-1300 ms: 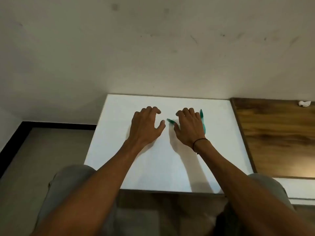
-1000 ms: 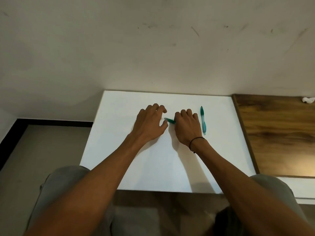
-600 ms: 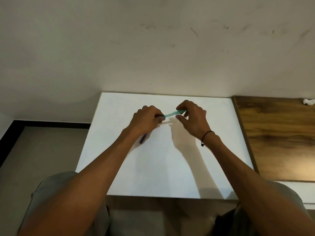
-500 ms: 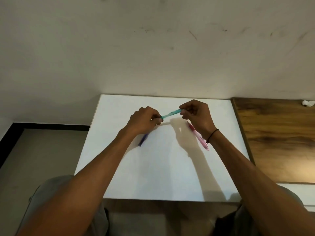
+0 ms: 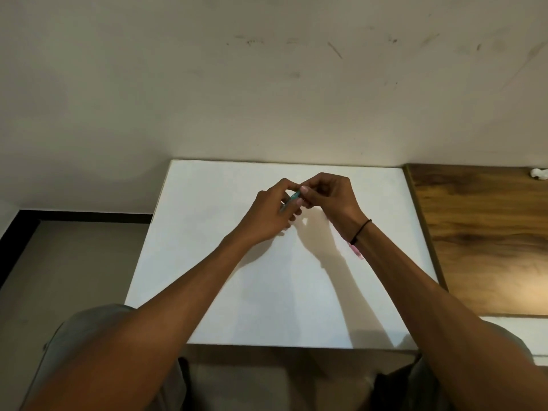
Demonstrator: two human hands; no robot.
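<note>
Both my hands meet above the far middle of the white table (image 5: pixel 267 307). My left hand (image 5: pixel 271 213) and my right hand (image 5: pixel 329 200) pinch a teal pen (image 5: pixel 293 197) between them, and only a short piece of it shows between the fingers. A pink pen (image 5: pixel 355 251) lies on the table under my right wrist, mostly hidden by the arm. I wear a thin black band on the right wrist.
A wooden surface (image 5: pixel 480 238) adjoins the table on the right, with a small white object (image 5: pixel 538 173) at its far corner. A wall stands right behind the table. Grey floor with a black skirting lies to the left.
My hands lifted the teal pen off the table and drew together, so less of the pen shows. The dark pen seen under my left hand is now hidden.
</note>
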